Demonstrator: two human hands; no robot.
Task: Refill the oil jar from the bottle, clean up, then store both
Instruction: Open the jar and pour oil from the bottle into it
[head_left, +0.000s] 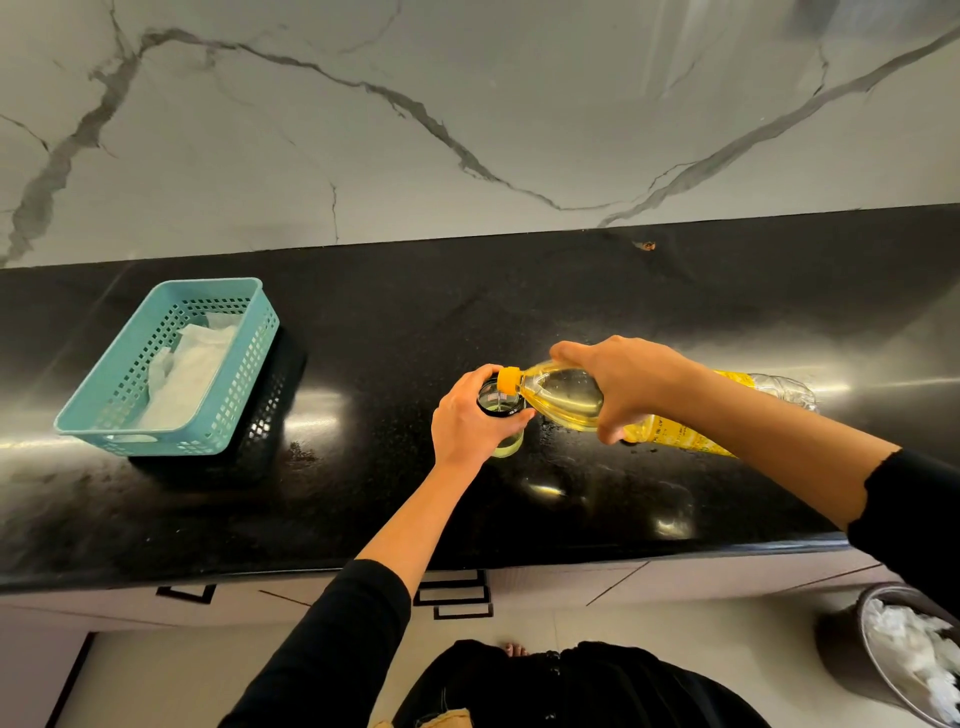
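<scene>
Oil is the thing to watch here. The bottle (571, 400) lies almost flat in the air, its yellow neck resting at the black rim of the jar (501, 402), which stands on the dark counter (363, 493) near the front edge. The right hand (628, 387) is wrapped over the bottle's shoulder, fingers curled under it, carrying its whole weight. The left hand (467, 421) is closed around the jar, thumb and fingers hugging its side to steady it. A pale yellow pool shows at the bottom of the jar; how full it is I cannot tell, since the hand covers most of the glass.

From where things stand, the mouth of the jar is small and the bottle is big and soft, so a squeeze or a slight extra tilt could send a gush past the rim and down over the left hand. There already seem to be wet specks on the counter just right of the jar. A greasy grip would make the bottle likely to slip. Overfilling is the other risk, with the level hidden.

Well off to the left sits a blue basket (244, 374) with white paper (187, 374) in it, handy for wiping.
</scene>
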